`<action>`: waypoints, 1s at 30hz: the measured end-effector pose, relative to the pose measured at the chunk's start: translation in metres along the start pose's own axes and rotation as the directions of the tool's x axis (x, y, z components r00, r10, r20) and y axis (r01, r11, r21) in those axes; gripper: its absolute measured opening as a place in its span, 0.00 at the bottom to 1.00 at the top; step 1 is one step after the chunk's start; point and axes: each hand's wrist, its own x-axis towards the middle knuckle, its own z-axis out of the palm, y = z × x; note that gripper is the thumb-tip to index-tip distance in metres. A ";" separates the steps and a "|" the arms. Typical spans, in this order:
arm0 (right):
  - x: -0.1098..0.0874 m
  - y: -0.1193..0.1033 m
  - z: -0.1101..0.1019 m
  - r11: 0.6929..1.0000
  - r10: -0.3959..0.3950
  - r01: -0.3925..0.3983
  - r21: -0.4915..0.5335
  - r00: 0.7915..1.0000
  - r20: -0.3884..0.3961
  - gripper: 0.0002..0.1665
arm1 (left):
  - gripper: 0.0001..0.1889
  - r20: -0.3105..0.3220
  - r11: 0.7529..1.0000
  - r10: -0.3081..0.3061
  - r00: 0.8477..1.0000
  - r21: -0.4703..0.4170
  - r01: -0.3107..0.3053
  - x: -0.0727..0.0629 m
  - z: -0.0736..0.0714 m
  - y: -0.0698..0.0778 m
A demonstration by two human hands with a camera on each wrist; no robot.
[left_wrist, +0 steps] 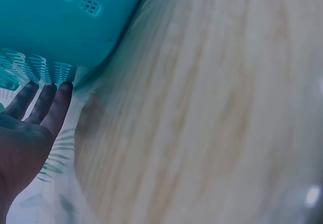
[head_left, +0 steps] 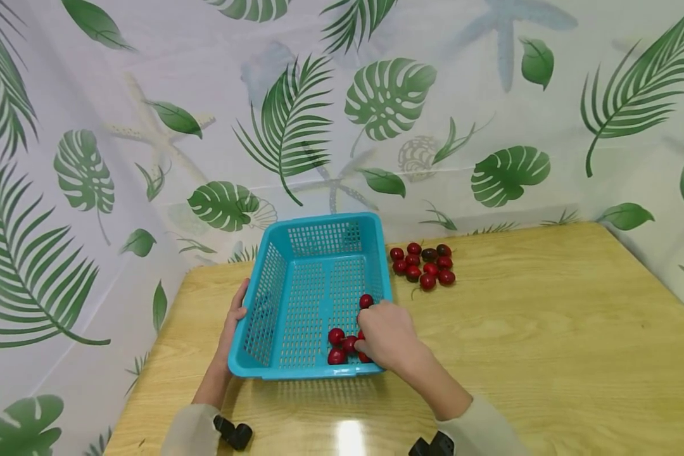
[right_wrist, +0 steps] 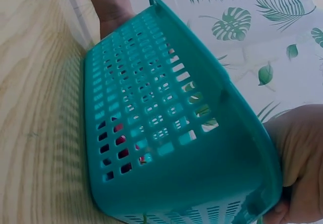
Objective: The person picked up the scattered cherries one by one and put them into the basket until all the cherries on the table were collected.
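A blue plastic basket [head_left: 326, 373] with perforated walls stands on the table. My left hand [head_left: 232, 326] touches its left side; the left wrist view shows extended fingers [left_wrist: 55, 110] against the basket wall. Over the right rim reaches my right hand [head_left: 389, 335], its fingers curled inside the basket. Red shows between finger and thumb, apparently a cherry in a pinch, mostly hidden by the hand. Several dark red cherries [head_left: 337, 356] lie by the near right corner, and one cherry [head_left: 366, 301] sits farther back along the right wall.
To the right of the basket, a cluster of cherries [head_left: 427, 282] lies on the wooden table [head_left: 547, 329], some with stems. A leaf-patterned cloth [head_left: 462, 114] hangs behind the table and along its left side.
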 end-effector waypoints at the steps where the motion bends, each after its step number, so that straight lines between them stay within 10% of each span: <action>1: 0.002 -0.001 0.001 1.000 0.008 -0.008 -0.017 1.000 0.007 0.28 | 0.34 0.002 1.000 0.002 1.000 -0.004 -0.002 0.001 0.001 0.000; 10: 0.010 -0.001 0.009 0.989 0.034 -0.035 -0.145 0.999 -0.011 0.32 | 0.34 0.039 0.995 -0.095 0.995 -0.035 0.096 0.008 0.011 0.004; 30: 0.005 -0.005 0.016 0.997 0.047 -0.030 0.071 0.966 -0.255 0.32 | 0.33 0.020 0.997 -0.080 0.997 0.006 0.080 -0.003 0.000 0.004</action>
